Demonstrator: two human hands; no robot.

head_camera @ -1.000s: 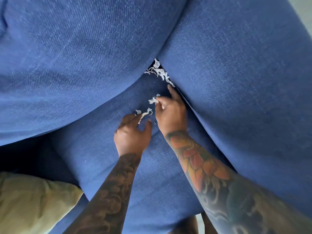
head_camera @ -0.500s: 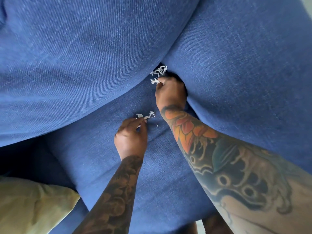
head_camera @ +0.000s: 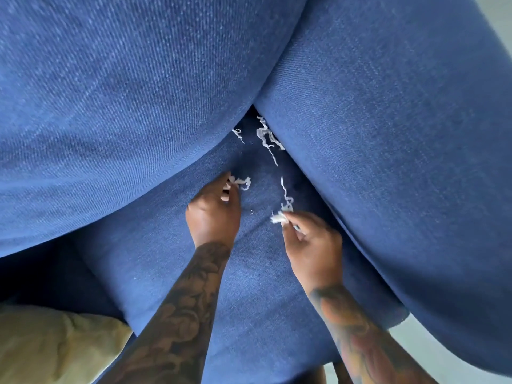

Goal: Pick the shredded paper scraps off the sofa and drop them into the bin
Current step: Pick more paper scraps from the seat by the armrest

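White shredded paper scraps lie on the blue sofa seat (head_camera: 249, 286). One tangle of scraps (head_camera: 266, 137) sits in the gap where the back cushion meets the armrest, and a small scrap (head_camera: 238, 133) lies to its left. My left hand (head_camera: 213, 212) pinches a curled strip (head_camera: 241, 182) at its fingertips. To the right, my right hand (head_camera: 313, 242) pinches a small wad of scraps (head_camera: 278, 217), with a long strip (head_camera: 285, 194) trailing up from it. The bin is not in view.
The big blue back cushion (head_camera: 124, 106) fills the upper left and the blue armrest (head_camera: 401, 162) fills the right. A yellow-green cushion (head_camera: 50, 347) lies at the bottom left. Pale floor (head_camera: 443, 353) shows at the lower right.
My right hand has pulled back from the gap toward me with a wad and long strip pinched in it. My left hand stays low on the seat, pinching its strip.
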